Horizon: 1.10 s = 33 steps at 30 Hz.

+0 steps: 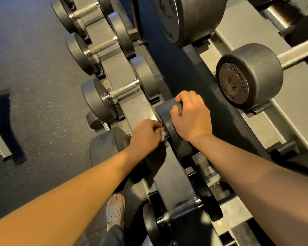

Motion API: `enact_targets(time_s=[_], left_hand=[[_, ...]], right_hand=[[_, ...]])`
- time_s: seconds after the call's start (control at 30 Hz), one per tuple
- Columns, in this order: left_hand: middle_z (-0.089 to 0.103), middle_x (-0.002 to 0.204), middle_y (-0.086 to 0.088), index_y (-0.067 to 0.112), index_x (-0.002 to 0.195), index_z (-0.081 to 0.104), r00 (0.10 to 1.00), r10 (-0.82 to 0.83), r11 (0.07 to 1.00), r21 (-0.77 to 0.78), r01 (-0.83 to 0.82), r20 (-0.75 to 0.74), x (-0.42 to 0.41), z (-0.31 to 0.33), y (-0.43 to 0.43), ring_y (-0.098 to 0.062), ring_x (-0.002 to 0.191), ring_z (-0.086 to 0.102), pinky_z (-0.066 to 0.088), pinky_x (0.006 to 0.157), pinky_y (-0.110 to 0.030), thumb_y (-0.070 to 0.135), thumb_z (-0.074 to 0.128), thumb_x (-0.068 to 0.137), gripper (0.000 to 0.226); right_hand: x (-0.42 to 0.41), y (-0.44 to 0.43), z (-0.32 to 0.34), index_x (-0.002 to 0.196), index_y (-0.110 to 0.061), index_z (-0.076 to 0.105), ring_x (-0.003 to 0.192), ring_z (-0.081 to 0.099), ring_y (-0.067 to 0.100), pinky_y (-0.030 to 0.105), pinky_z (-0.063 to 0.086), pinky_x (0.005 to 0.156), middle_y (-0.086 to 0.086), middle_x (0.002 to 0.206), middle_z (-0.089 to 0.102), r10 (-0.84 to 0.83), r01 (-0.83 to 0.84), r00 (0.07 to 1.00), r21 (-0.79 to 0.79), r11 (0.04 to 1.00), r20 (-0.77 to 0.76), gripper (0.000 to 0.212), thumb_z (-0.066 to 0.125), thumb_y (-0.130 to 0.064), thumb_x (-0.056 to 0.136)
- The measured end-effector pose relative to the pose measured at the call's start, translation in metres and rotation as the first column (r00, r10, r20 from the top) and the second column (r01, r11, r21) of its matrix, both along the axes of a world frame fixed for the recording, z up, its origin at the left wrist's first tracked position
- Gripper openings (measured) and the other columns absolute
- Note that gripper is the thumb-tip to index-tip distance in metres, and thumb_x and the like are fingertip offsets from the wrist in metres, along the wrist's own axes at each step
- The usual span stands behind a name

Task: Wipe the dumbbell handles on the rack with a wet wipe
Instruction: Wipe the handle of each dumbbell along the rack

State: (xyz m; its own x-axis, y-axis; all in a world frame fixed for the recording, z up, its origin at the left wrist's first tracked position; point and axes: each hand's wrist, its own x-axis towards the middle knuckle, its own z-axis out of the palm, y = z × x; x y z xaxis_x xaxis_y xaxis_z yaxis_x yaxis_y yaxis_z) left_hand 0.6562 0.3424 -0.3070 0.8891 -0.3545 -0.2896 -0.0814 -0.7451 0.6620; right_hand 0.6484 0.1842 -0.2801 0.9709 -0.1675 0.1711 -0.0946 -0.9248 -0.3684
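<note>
Wipe [162,135] is pinched in the curled fingers of the left hand [146,134] and pressed against the handle of a dumbbell [108,146] on the lower tier of the rack [117,71]. The handle itself is hidden under that hand. The right hand [191,117] is closed over the top edge of the dumbbell's inner head [164,114], seemingly to steady it.

Handling, as judged:
- The dumbbell is heavy and rigid, so it is best left seated and braced at the head, as here.
- The wipe is thin, limp and damp. It is best wrapped round the bar and slid or twisted along it.
- Knurled steel, as seen on the next handle [124,88], is likely to snag and fray the wipe.

No true containers are seen. The rack serves as holder, with dumbbells laid one beside another across its lower tier. More are laid on the upper tier, one of them marked 7.5 [238,86]. One nearer handle [181,209] lies just below the forearms. A sandalled foot [115,210] is seen on the floor [34,86].
</note>
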Motion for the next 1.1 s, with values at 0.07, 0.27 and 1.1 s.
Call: enact_targets(time_s=[0.07,0.27,1.1], left_hand=[[0.075,0.100,-0.007,0.011,0.108,0.076,0.992,-0.124,0.988,0.092,0.120,0.028,-0.007,-0.003,0.003,-0.025,0.092,0.067,0.054,0.086,-0.035,0.005,0.060,0.092,0.023],[0.070,0.106,-0.008,0.015,0.118,0.068,0.877,-0.454,0.669,0.588,0.454,-0.160,0.002,-0.002,0.036,-0.029,0.097,0.070,0.058,0.085,-0.038,0.019,0.058,0.098,0.023],[0.068,0.105,-0.005,0.013,0.124,0.065,0.717,-0.459,0.501,0.514,0.697,-0.525,0.036,0.004,0.034,-0.025,0.097,0.066,0.054,0.083,-0.035,0.025,0.055,0.102,0.027]], right_hand=[[0.001,0.001,0.001,0.108,-0.016,0.057,0.090,0.050,0.016,0.024,0.042,0.065,0.003,0.101,0.055,-0.001,0.001,1.000,-0.001,1.000,-0.015,0.018,0.053,-0.029,0.096],[0.000,0.001,0.008,0.112,-0.016,0.057,0.095,0.052,0.016,0.024,0.041,0.068,0.003,0.105,0.056,-0.012,0.013,0.998,0.021,1.000,-0.056,0.020,0.056,-0.030,0.098],[0.001,0.006,0.014,0.115,-0.022,0.052,0.096,0.053,0.014,0.033,0.057,0.074,-0.002,0.107,0.053,-0.072,0.081,0.986,0.051,0.995,-0.150,0.023,0.055,-0.037,0.098]])
